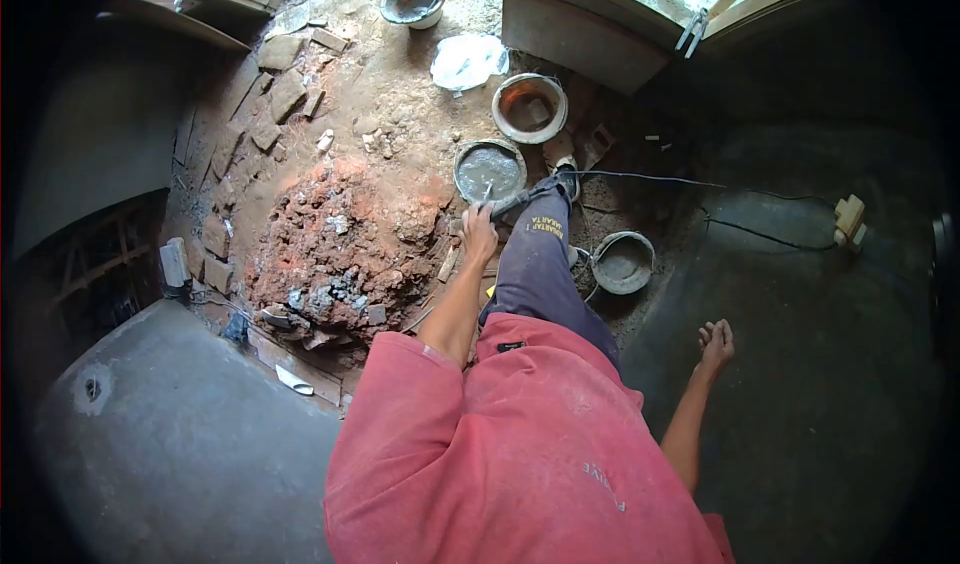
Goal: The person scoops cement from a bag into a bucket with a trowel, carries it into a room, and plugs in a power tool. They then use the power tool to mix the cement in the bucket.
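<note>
My left hand (480, 232) is closed around a dark corded power tool (515, 202) beside my knee. Its thin rod points down into a bucket of wet grey mortar (489, 169); the rod's lower end is hidden in the mix. Out to the right, my right hand (716, 344) hangs above the dark floor, fingers loosely bent and holding nothing. Close to my leg stands another bucket (622, 263) with grey residue inside. Behind the mortar bucket is a pale-rimmed bucket (530, 109) with dark contents.
A heap of reddish soil and rubble (340, 254) lies left of my arm. Broken tiles (285, 94) are scattered beyond it. A cable (660, 176) runs right to a yellowish box (849, 220). A white plastic bag (469, 61) and a bowl (413, 3) sit farther off.
</note>
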Demonstrator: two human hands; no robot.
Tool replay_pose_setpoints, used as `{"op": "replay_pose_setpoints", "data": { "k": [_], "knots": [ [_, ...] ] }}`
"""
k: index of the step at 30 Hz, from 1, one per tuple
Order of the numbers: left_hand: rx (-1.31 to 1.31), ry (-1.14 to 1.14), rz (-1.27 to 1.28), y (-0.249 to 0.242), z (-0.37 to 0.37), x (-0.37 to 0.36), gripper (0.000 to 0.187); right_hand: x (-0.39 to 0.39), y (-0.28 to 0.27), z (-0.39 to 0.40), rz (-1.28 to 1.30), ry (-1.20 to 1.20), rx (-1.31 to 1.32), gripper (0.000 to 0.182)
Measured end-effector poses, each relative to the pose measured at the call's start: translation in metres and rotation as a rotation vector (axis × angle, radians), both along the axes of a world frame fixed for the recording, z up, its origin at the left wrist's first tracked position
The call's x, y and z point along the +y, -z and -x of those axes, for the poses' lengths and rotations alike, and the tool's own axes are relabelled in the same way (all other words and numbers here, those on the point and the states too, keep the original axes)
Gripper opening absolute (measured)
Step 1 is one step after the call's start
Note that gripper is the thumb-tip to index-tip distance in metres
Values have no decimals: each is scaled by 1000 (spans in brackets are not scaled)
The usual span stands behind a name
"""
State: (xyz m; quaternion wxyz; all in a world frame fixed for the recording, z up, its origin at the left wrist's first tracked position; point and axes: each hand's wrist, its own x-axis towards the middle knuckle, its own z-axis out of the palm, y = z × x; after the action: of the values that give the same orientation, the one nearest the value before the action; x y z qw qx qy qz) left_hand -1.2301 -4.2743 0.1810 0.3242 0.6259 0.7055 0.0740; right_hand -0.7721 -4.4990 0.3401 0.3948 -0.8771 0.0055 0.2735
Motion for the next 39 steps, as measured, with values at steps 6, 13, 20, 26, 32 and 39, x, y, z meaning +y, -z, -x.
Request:
{"op": "replay_pose_setpoints", "data": {
  "k": [6,13,20,26,32,39],
  "knots": [
    [-133,22,-191,33,14,40,39,46,-2,4,-146,-388,-118,34],
    [-46,144,-130,8,-1,89,31,220,-57,133,-340,-915,-388,27],
    [41,407,-217,15,-15,85,31,279,28,239,-231,-1668,-655,34],
    [-199,409,-427,21,-14,59,32,283,160,268,146,-1931,-641,58],
    [-434,-159,-298,-6,28,-6,37,307,175,271,298,-1987,-365,32],
    [-325,-447,184,-26,118,-116,57,308,102,307,91,-1671,-251,29]
  ]
}}
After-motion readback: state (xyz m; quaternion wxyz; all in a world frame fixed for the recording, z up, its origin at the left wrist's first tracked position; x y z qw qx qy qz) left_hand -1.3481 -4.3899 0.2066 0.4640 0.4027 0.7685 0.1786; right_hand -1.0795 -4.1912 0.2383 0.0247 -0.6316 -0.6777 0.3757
